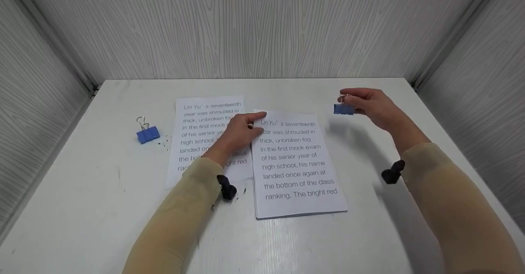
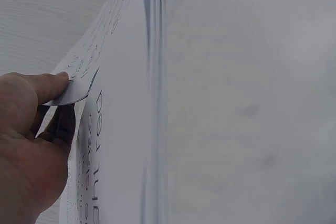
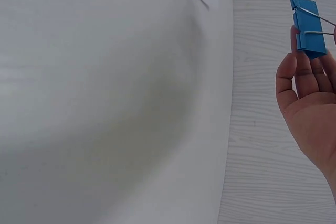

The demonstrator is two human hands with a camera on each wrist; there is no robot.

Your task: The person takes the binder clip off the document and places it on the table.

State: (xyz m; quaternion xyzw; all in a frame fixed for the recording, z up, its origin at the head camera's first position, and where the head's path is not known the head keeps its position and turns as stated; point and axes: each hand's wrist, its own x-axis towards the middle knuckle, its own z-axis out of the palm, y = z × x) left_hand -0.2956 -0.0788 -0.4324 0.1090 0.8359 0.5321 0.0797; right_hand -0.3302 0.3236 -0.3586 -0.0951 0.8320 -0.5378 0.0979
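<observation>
Two stacks of printed paper lie side by side on a white table. My left hand (image 1: 234, 138) reaches across the left stack (image 1: 197, 120) and pinches the upper left edge of the right stack (image 1: 295, 161). In the left wrist view, the thumb lies on top of the paper (image 2: 79, 88) and the fingers are underneath. Above the table to the right, my right hand (image 1: 374, 106) holds a blue binder clip (image 1: 343, 109) by its wire handles, jaws downward. The same clip (image 3: 310, 27) shows in the right wrist view, near the curled fingers.
Another blue binder clip (image 1: 148, 135) lies left of the paper, its wire handles pointing away. Small dark specks (image 1: 163, 144) are scattered near it. Pale wood-grain panels (image 1: 254, 28) wall the table (image 1: 102, 208) at the back and sides.
</observation>
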